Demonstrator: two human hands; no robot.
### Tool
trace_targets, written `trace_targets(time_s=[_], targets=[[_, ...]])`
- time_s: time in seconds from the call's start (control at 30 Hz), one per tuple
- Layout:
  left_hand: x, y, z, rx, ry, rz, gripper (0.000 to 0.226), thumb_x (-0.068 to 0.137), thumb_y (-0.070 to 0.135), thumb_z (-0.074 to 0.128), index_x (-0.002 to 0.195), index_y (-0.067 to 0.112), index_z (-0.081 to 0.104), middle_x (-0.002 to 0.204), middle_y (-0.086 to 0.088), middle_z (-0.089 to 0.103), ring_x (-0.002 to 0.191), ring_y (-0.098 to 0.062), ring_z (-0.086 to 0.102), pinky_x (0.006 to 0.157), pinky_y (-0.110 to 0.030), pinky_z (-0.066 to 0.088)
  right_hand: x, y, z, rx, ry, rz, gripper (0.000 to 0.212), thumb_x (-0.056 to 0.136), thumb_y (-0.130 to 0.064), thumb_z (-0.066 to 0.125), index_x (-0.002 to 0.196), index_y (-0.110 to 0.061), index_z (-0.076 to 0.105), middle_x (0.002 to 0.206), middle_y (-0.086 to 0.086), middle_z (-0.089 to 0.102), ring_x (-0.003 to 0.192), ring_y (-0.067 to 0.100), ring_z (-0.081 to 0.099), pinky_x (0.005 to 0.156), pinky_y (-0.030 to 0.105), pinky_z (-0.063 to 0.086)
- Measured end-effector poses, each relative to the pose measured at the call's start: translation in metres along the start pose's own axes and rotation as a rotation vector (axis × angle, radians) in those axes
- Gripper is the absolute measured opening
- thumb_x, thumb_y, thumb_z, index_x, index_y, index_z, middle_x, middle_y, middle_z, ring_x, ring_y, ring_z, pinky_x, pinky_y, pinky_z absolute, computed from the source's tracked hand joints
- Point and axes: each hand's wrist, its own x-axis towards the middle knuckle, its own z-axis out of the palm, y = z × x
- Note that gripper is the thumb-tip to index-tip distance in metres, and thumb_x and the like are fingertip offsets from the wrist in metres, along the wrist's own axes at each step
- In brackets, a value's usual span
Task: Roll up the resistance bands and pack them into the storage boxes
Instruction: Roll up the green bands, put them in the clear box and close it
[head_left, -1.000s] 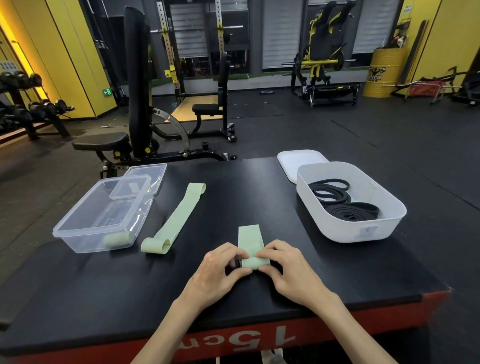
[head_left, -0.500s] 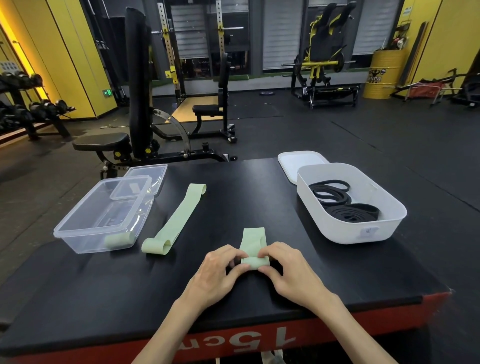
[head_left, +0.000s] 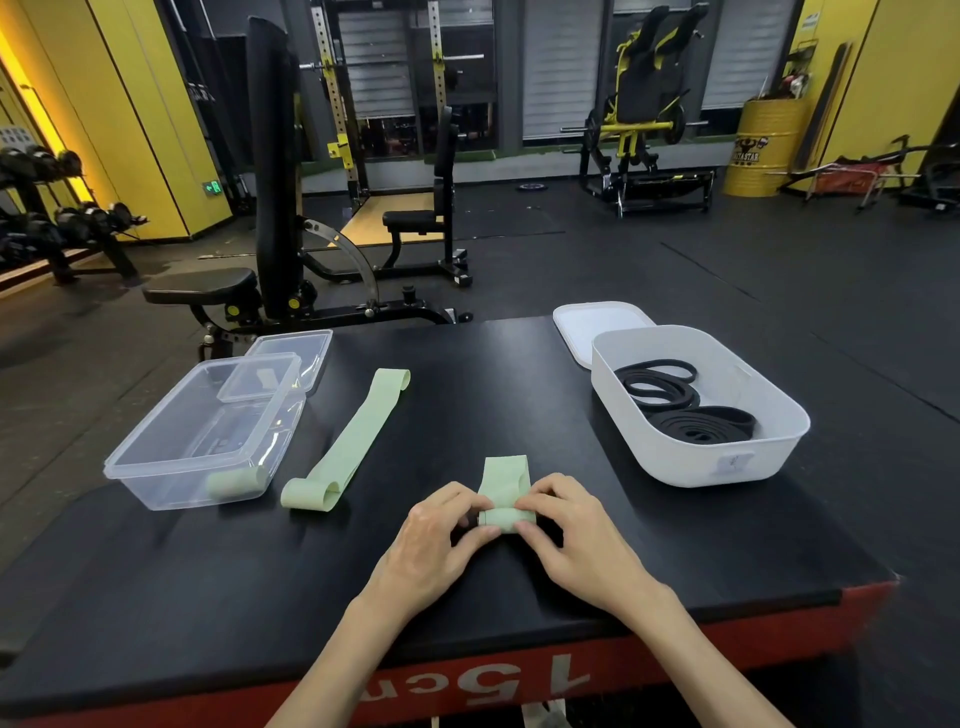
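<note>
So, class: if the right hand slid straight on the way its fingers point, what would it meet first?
The right hand pinches the half-rolled green band, so that comes first; beyond it, leftward, likely the left hand gripping the roll's other end.

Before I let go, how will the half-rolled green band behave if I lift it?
Probably floppy: the green band trails a limp, flat tail. It may well unroll once released, since the left hand and right hand both pinch the roll. Likely light, being thin.
</note>
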Motion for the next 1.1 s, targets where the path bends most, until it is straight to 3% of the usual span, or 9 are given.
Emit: trace_targets(time_s=[0.2, 0.3, 0.43, 0.7, 0.9, 1.1], targets=[[0.0024, -0.0032, 0.0023, -0.03, 0.014, -0.045, 0.036, 0.087, 0.05, 0.055, 0.101, 0.019, 0.067, 0.083, 0.018, 0.053, 0.076, 0.0, 0.052, 0.072, -0.007, 0.037, -0.0007, 0.002, 0.0009, -0.016, -0.039, 0.022, 0.032, 0.086, -0.026, 0.065, 0.117, -0.018, 0.063, 0.104, -0.009, 0.055, 0.098, 0.005, 0.051, 0.085, 0.01, 0.036], [0.0018, -0.0031, 0.0026, -0.03, 0.013, -0.054, 0.041, 0.087, 0.053, 0.051, 0.101, 0.019, 0.067, 0.084, 0.015, 0.054, 0.077, -0.002, 0.053, 0.072, -0.008, 0.038, -0.0007, 0.0016, 0.0008, -0.006, -0.024, 0.018, 0.029, 0.084, -0.022, 0.065, 0.113, -0.016, 0.063, 0.102, -0.008, 0.058, 0.096, 0.007, 0.052, 0.084, 0.005, 0.032], [-0.0016, -0.0017, 0.0015, -0.012, 0.001, -0.038, 0.04, 0.09, 0.052, 0.048, 0.097, 0.018, 0.068, 0.079, 0.022, 0.051, 0.075, 0.001, 0.051, 0.071, -0.009, 0.037, -0.0027, 0.0012, -0.0004, -0.005, -0.047, -0.009, 0.027, 0.086, -0.026, 0.061, 0.109, -0.015, 0.066, 0.097, -0.008, 0.059, 0.092, 0.007, 0.053, 0.081, 0.006, 0.033], [-0.0029, 0.0004, 0.0003, -0.013, 0.016, -0.007, 0.03, 0.091, 0.047, 0.053, 0.094, 0.021, 0.066, 0.078, 0.013, 0.052, 0.072, -0.005, 0.05, 0.069, -0.014, 0.041, -0.0027, 0.0024, -0.0014, 0.014, -0.039, -0.02, 0.025, 0.086, -0.028, 0.063, 0.108, -0.017, 0.068, 0.095, -0.012, 0.056, 0.09, 0.005, 0.052, 0.079, 0.018, 0.044], [-0.0028, 0.0004, -0.0013, -0.013, -0.012, 0.018, 0.027, 0.082, 0.043, 0.068, 0.1, 0.024, 0.059, 0.089, 0.019, 0.048, 0.077, -0.004, 0.05, 0.073, -0.012, 0.04, -0.0015, 0.0018, -0.0004, -0.002, -0.025, -0.007, 0.028, 0.087, -0.031, 0.06, 0.11, -0.017, 0.068, 0.096, -0.014, 0.054, 0.093, 0.002, 0.05, 0.081, 0.018, 0.042], [-0.0006, -0.0048, 0.0014, -0.014, 0.015, 0.008, 0.029, 0.085, 0.047, 0.061, 0.099, 0.022, 0.064, 0.082, 0.016, 0.052, 0.075, -0.002, 0.052, 0.072, -0.013, 0.042, -0.0023, -0.0003, 0.0008, -0.025, -0.021, -0.001, 0.034, 0.089, -0.038, 0.054, 0.114, -0.018, 0.065, 0.101, -0.011, 0.052, 0.097, 0.002, 0.048, 0.083, 0.014, 0.041]])
